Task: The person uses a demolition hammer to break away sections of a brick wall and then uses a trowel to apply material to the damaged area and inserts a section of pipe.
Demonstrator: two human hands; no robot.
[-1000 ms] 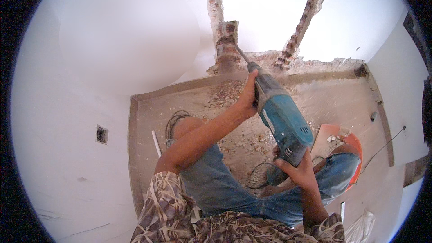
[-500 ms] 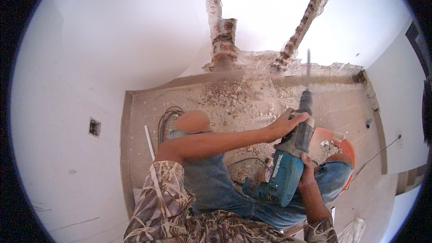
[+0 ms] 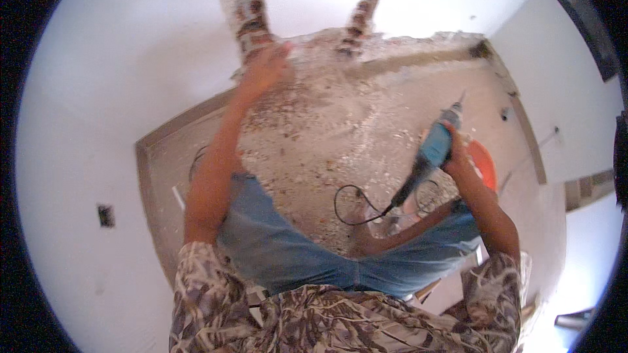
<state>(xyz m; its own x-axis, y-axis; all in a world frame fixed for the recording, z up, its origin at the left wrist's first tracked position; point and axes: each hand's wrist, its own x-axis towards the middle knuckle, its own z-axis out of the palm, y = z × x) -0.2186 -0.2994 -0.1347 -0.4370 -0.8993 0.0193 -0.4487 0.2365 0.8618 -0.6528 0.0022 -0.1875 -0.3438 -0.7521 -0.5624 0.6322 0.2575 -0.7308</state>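
A teal and black rotary hammer drill point(image 3: 432, 148) hangs tilted on the right, its thin bit pointing up and away. My right hand point(image 3: 456, 146) is closed around the drill's body. Its black cord loops down toward my legs. Far forward, my left hand point(image 3: 267, 65) is at the foot of the wall, blurred, with its fingers stretched out and nothing visible in them. It is in front of the lower end of a chiselled channel point(image 3: 252, 18) that bares brick. Whether it touches the wall I cannot tell.
Broken masonry rubble point(image 3: 294, 137) covers the floor between my knees and the wall. A second channel point(image 3: 366, 6) runs up the white wall. An orange bucket point(image 3: 483, 165) stands behind my right forearm. An open socket box point(image 3: 106, 216) is in the left wall.
My left hand has let go of the drill's front and reached forward to the wall. My right hand now holds the drill alone, lowered to the right. The view has shifted.
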